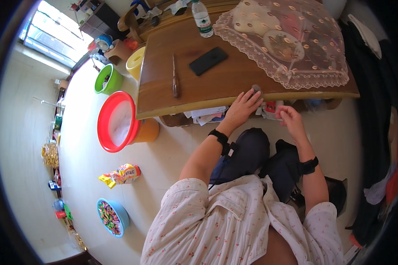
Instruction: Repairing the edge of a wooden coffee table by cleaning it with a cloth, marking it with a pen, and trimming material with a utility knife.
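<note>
Resting the left hand (242, 108) at the front edge of the wooden table (157, 59), mostly open with fingers slightly parted, fingertips on a small grey-brown piece (257, 91) at that edge. Holding the right hand (292, 123) just in front of the table, half-curled with thumb and fingertips close together; cannot tell of anything pinched there. On the table also, a black phone (208, 61) and, nearer its left end, a brown-handled tool (176, 85).

Home, probably living room. Landmark: wooden tabletop (157, 88). Pink lace cover (316, 42) on its right part; wooden settee (170, 18) beyond; red tub (102, 122), green basin (116, 82) left of it; bright window (53, 35) farther left.
</note>
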`<state>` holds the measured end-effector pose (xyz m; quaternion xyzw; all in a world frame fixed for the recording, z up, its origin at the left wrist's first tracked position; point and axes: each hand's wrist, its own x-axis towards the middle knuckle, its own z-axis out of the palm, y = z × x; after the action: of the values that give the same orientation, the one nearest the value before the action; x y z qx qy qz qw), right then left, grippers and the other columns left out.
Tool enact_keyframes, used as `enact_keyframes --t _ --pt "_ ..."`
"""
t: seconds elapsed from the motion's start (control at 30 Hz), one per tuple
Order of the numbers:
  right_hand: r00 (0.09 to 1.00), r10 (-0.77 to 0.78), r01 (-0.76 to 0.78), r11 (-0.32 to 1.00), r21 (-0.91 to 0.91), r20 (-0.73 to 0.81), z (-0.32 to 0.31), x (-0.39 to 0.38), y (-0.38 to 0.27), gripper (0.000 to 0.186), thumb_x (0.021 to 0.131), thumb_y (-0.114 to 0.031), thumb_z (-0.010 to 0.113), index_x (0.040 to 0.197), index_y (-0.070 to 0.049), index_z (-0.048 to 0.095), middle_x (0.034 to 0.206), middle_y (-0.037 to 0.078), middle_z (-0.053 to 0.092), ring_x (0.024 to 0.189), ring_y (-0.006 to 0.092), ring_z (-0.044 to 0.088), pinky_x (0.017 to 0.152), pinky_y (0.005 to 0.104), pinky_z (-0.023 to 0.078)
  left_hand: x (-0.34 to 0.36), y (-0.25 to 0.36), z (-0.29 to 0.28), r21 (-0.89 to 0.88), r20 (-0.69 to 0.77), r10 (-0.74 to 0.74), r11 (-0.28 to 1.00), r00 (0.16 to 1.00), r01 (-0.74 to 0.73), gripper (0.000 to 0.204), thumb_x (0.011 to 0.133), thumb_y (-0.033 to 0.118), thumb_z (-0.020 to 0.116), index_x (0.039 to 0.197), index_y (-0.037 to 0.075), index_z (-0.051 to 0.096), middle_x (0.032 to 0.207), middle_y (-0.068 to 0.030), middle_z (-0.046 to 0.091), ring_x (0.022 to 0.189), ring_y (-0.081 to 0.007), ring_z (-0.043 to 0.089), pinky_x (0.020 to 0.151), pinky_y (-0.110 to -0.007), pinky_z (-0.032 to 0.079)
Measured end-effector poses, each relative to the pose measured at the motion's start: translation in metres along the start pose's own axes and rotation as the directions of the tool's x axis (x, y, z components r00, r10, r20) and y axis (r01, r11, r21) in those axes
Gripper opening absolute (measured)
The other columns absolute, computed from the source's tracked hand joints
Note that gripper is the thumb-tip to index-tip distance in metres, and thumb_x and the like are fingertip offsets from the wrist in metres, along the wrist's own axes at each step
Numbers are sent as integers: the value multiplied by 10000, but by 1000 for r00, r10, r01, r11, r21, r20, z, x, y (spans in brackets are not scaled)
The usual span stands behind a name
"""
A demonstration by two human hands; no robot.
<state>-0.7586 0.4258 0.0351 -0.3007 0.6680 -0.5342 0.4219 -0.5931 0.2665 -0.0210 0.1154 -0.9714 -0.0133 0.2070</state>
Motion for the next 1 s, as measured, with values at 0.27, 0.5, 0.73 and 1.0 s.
enact_keyframes --t 0.27,0.5,0.73,1.0 --pt "995 60 -54 995 -79 76 6 -4 3 227 910 -177 491 1100 -78 566 1008 17 609 872 103 578 683 236 437 -121 -69 -39 223 73 -215 955 974 194 644 703 19 530 1299 235 420 1425 -36 289 1323 -260 247 1015 -447 272" --pt "994 102 -96 989 -111 48 1 0 10 227 909 -172 492 1099 -72 567 998 16 611 863 102 579 668 232 439 -203 -123 -76 337 -95 -480 809 872 482 528 753 -3 502 1237 206 473 1418 -68 299 1316 -293 261 1019 -465 285" --pt "991 111 -99 984 -150 75 7 -4 12 234 904 -156 496 1104 -57 567 987 27 611 851 105 580 661 232 440 -229 -142 -107 262 -176 -550 773 816 578 485 758 -49 474 1203 144 495 1394 -111 331 1286 -311 312 1026 -423 312" --pt "986 156 -145 976 -165 52 -12 -17 11 244 905 -200 500 1097 -66 567 978 27 611 850 103 579 664 248 448 -241 -177 -154 -100 -526 -735 553 428 827 419 728 -92 412 1097 56 544 1224 -153 496 1158 -333 447 969 -378 381"
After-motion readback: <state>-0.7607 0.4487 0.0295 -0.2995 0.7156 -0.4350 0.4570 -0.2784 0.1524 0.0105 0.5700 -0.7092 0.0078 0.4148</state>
